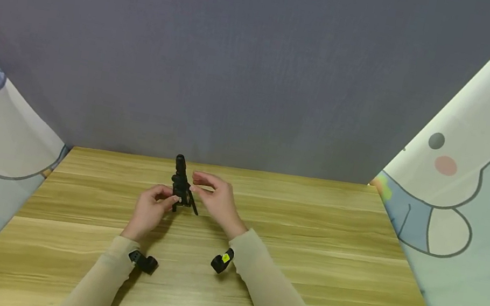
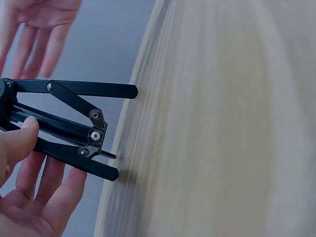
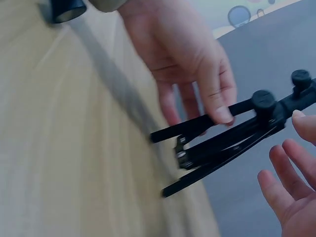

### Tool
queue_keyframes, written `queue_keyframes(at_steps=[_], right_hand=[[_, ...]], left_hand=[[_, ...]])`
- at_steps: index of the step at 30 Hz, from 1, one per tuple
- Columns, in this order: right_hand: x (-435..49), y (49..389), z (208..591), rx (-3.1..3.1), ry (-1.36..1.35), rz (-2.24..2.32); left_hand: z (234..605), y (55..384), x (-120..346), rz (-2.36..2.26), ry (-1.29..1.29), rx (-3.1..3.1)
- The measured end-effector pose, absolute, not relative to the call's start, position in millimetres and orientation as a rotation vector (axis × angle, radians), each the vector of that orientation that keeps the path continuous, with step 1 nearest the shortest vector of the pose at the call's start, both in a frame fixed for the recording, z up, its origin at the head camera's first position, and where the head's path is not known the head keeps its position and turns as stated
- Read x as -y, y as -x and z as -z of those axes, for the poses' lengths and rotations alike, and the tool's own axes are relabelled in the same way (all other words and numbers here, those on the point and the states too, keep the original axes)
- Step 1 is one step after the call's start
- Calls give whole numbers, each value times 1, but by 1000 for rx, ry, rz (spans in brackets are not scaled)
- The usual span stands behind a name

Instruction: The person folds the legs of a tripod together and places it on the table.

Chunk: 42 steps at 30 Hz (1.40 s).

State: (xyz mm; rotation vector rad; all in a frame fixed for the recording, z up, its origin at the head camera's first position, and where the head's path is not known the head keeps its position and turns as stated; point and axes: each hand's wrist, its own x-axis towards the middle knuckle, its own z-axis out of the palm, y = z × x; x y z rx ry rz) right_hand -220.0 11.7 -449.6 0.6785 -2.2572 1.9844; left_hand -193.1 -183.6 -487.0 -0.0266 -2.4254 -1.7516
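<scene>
A small black tripod (image 1: pixel 180 181) stands nearly upright over the far part of the table, its legs partly spread. My left hand (image 1: pixel 149 211) pinches one leg between thumb and fingers, as the left wrist view shows on the leg (image 2: pixel 79 158). Metal-riveted braces (image 2: pixel 96 129) join the legs to the centre tube. Beside the upper body my right hand (image 1: pixel 218 203) has its fingers loosely extended, with a fingertip close to the column. Two round knobs stick out from the tripod (image 3: pixel 264 106) in the right wrist view.
The wooden table (image 1: pixel 308 241) runs back to a grey panel (image 1: pixel 241 65). Cartoon-printed walls (image 1: pixel 465 159) flank it on both sides. A black wrist camera (image 1: pixel 144 262) sits on the left sleeve, another camera (image 1: pixel 221 262) on the right.
</scene>
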Motion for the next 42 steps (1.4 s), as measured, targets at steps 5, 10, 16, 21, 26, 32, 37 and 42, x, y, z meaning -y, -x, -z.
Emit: queue_keyframes(at_steps=[5, 10, 16, 21, 26, 32, 37, 42], right_hand=[[-14, 215, 468, 2301, -643, -1925], [-13, 212, 482, 2334, -630, -1891], [-11, 209, 493, 2400, -583, -1847], [-6, 207, 497, 2411, -559, -1776], [-2, 205, 499, 2408, -536, -1730], [1, 204, 502, 2433, -527, -1697], [1, 206, 505, 2403, -518, -1753], [1, 209, 509, 2346, -515, -1802]], left_hand=[[487, 193, 183, 1739, 13, 2437], [486, 191, 182, 1728, -8, 2467], [484, 191, 182, 1740, -22, 2470], [485, 191, 182, 1702, 1, 2477], [486, 191, 182, 1650, 39, 2465], [486, 189, 183, 1652, 40, 2441], [487, 190, 182, 1706, 48, 2402], [489, 192, 181, 1774, 71, 2372]])
